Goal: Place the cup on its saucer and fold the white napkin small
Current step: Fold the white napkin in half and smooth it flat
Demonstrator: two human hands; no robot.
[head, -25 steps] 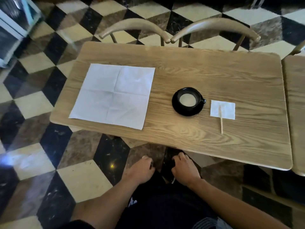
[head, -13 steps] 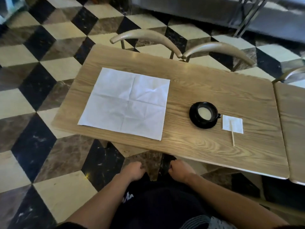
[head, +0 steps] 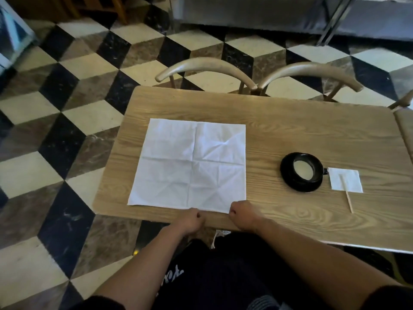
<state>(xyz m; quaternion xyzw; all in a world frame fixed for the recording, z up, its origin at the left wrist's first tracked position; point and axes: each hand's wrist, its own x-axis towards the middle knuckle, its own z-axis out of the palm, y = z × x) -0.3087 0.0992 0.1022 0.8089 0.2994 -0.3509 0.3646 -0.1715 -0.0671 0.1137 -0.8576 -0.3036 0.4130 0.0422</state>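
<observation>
A large white napkin (head: 192,166) lies unfolded and flat on the left half of the wooden table (head: 301,121), with crease lines across it. A black cup (head: 315,162) holding a pale milky drink stands on its black saucer (head: 296,186) to the right of the napkin. My left hand (head: 190,221) rests with curled fingers at the napkin's near edge. My right hand (head: 242,214) covers the napkin's near right corner, fingers curled too. Whether either hand pinches the cloth is hidden.
A small white paper square (head: 345,182) with a wooden stirrer (head: 348,199) on it lies right of the saucer. Two curved-back wooden chairs (head: 207,66) (head: 312,70) stand beyond the table. A second table (head: 405,128) abuts on the right. The floor is checkered.
Both hands have come up from my lap to the napkin's near edge. The camera has tilted up and shifted left. Cup, saucer and napkin have not moved.
</observation>
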